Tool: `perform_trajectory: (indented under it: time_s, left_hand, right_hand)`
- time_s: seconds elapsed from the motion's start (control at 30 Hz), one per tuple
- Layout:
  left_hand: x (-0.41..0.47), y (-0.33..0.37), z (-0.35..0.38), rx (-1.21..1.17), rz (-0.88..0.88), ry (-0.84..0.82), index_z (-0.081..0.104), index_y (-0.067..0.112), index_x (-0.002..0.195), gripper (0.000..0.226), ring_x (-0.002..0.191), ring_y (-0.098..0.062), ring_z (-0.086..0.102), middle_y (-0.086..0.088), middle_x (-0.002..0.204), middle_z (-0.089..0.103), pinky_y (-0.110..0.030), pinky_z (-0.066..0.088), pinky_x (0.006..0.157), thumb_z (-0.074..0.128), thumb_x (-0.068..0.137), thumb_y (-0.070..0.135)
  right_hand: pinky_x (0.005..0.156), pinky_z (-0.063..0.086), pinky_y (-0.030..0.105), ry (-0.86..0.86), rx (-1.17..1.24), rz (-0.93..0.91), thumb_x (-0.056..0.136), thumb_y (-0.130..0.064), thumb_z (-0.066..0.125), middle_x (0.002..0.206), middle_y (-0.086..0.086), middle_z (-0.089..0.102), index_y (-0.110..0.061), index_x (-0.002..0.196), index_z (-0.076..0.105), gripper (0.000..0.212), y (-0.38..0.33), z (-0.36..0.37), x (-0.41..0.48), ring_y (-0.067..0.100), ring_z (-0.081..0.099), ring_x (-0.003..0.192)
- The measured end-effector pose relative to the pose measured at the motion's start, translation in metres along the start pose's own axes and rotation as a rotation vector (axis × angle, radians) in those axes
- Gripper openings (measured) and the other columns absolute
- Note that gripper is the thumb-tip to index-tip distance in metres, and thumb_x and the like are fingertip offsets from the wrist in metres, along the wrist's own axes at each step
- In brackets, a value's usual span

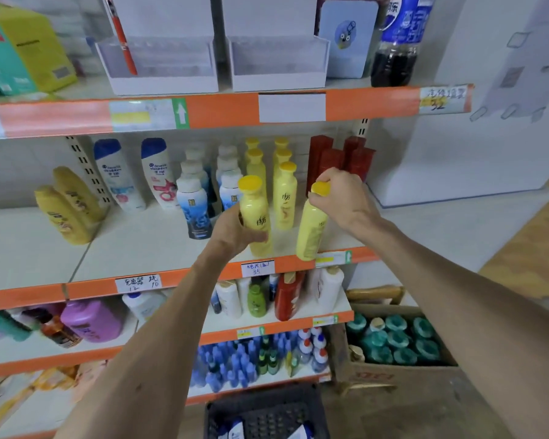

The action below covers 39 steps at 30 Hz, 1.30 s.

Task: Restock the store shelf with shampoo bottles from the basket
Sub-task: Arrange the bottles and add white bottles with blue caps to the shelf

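My left hand [235, 231] grips the body of a yellow shampoo bottle [255, 213] standing upright near the front edge of the middle shelf [133, 248]. My right hand [339, 198] holds the yellow cap of a second yellow bottle [311, 229], which tilts at the shelf's front edge. Behind them stand two rows of the same yellow bottles [284, 194]. A dark plastic basket [267, 413] sits on the floor below, with white and blue bottles partly visible in it.
White-and-blue bottles [194, 204] stand left of the yellow rows, red boxes [339, 160] to the right. The upper shelf carries white display boxes [159, 64] and a cola bottle [396, 42]. A cardboard box of teal-capped bottles [396, 340] sits on the floor at right.
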<state>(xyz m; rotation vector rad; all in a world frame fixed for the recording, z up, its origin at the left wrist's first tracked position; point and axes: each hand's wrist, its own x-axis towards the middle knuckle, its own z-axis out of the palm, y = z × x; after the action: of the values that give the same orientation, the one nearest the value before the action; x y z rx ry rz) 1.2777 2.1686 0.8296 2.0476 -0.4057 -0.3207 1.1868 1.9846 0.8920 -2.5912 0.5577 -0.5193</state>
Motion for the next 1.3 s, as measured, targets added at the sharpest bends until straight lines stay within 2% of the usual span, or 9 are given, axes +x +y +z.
perform_trajectory:
  time_s: [0.13,0.23,0.4,0.5,0.77,0.93,1.1,1.2,1.3]
  left_hand:
    - [0.021,-0.005,0.007,0.019,-0.031,0.037,0.058,0.009,0.118,0.061,0.102,-0.026,0.062,-0.009,0.109,0.066,-0.042,0.05,0.094,0.086,0.063,0.005]
    - [0.035,-0.012,0.014,0.058,-0.036,0.06,0.057,0.009,0.119,0.063,0.1,-0.024,0.061,-0.008,0.11,0.065,-0.037,0.05,0.088,0.086,0.063,0.009]
    - [0.056,-0.022,0.028,0.072,-0.033,0.1,0.053,0.013,0.118,0.064,0.1,-0.025,0.06,-0.005,0.107,0.064,-0.042,0.051,0.089,0.085,0.064,0.009]
    - [0.066,-0.025,0.034,0.089,-0.042,0.119,0.052,0.014,0.117,0.064,0.1,-0.025,0.059,-0.005,0.106,0.064,-0.045,0.052,0.088,0.086,0.062,0.01]
    - [0.079,-0.03,0.044,0.114,-0.053,0.083,0.053,0.011,0.119,0.061,0.102,-0.022,0.056,-0.005,0.11,0.062,-0.035,0.048,0.085,0.083,0.066,0.007]
    - [0.077,-0.028,0.042,0.115,-0.063,0.063,0.049,0.012,0.124,0.066,0.108,-0.025,0.057,-0.007,0.115,0.062,-0.042,0.049,0.092,0.083,0.067,0.008]
    - [0.066,-0.003,0.037,0.266,0.029,0.231,0.045,0.01,0.116,0.051,0.093,-0.03,0.059,-0.01,0.107,0.063,-0.041,0.051,0.078,0.075,0.076,0.02]
    - [0.065,0.012,0.027,0.548,0.248,0.422,0.049,0.015,0.127,0.058,0.107,-0.032,0.051,-0.006,0.117,0.063,-0.044,0.045,0.085,0.073,0.079,0.038]
    - [0.069,0.027,0.016,0.778,0.268,0.478,0.059,0.02,0.125,0.051,0.11,-0.032,0.043,-0.005,0.117,0.065,-0.04,0.035,0.083,0.066,0.083,0.047]
  right_hand:
    - [0.079,0.053,0.039,0.021,0.015,-0.017,0.085,-0.034,0.066,0.105,0.008,0.069,-0.016,0.11,0.066,0.031,0.005,0.01,0.023,0.031,0.065,0.096]
    - [0.072,0.047,0.032,0.009,0.007,-0.037,0.085,-0.032,0.067,0.107,0.006,0.069,-0.015,0.111,0.067,0.031,0.009,0.021,0.038,0.03,0.065,0.096]
    - [0.083,0.049,0.036,-0.034,-0.01,-0.07,0.087,-0.031,0.066,0.114,0.008,0.067,-0.012,0.116,0.064,0.035,0.016,0.038,0.053,0.03,0.063,0.102]
    - [0.082,0.05,0.035,-0.049,-0.008,-0.077,0.087,-0.032,0.066,0.114,0.007,0.066,-0.012,0.115,0.064,0.035,0.021,0.046,0.061,0.029,0.064,0.102]
    - [0.079,0.049,0.034,-0.09,0.032,-0.083,0.085,-0.034,0.068,0.115,0.006,0.065,-0.013,0.116,0.061,0.038,0.029,0.057,0.073,0.027,0.063,0.101]
    - [0.078,0.049,0.036,-0.096,0.026,-0.127,0.086,-0.032,0.067,0.118,0.007,0.062,-0.011,0.117,0.058,0.039,0.027,0.061,0.074,0.029,0.063,0.1]
    - [0.078,0.049,0.036,-0.095,0.028,-0.131,0.087,-0.032,0.067,0.119,0.007,0.062,-0.011,0.118,0.057,0.039,0.027,0.061,0.072,0.03,0.063,0.101]
    - [0.079,0.049,0.036,-0.088,0.042,-0.133,0.087,-0.031,0.067,0.121,0.008,0.061,-0.01,0.12,0.056,0.041,0.028,0.061,0.069,0.03,0.062,0.103]
    - [0.078,0.047,0.034,-0.089,0.046,-0.137,0.088,-0.031,0.067,0.122,0.008,0.06,-0.01,0.122,0.055,0.042,0.029,0.061,0.068,0.029,0.062,0.103]
